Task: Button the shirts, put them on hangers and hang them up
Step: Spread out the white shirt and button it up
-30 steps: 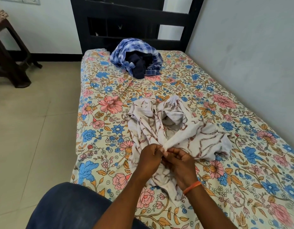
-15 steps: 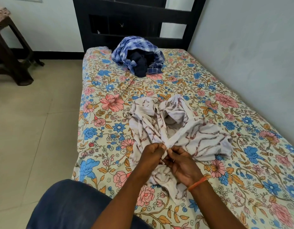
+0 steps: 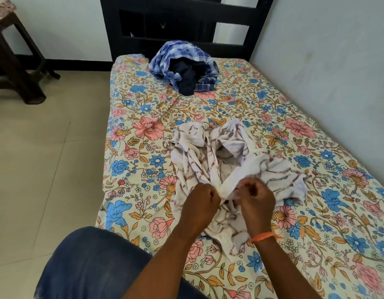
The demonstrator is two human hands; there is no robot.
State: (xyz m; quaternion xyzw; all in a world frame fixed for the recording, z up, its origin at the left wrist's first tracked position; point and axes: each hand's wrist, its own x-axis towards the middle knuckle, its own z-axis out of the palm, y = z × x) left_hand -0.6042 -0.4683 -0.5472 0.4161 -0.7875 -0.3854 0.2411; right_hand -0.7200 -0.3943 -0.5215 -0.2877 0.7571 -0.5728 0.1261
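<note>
On bed [image 3: 130, 117]: both hands pinch white shirt [image 3: 262, 169] front edges.

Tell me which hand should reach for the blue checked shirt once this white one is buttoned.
Either, marginally the left hand. The blue checked shirt lies at the far end of the bed, slightly left of both hands. Both the left and the right hand now pinch the white shirt, so neither is free.

A shirt [image 3: 210, 160] lies on the bed [image 3: 316, 212] before me; two more shirts [image 3: 184, 63] are heaped behind it; a stool [image 3: 12, 61] stands far left.
</note>
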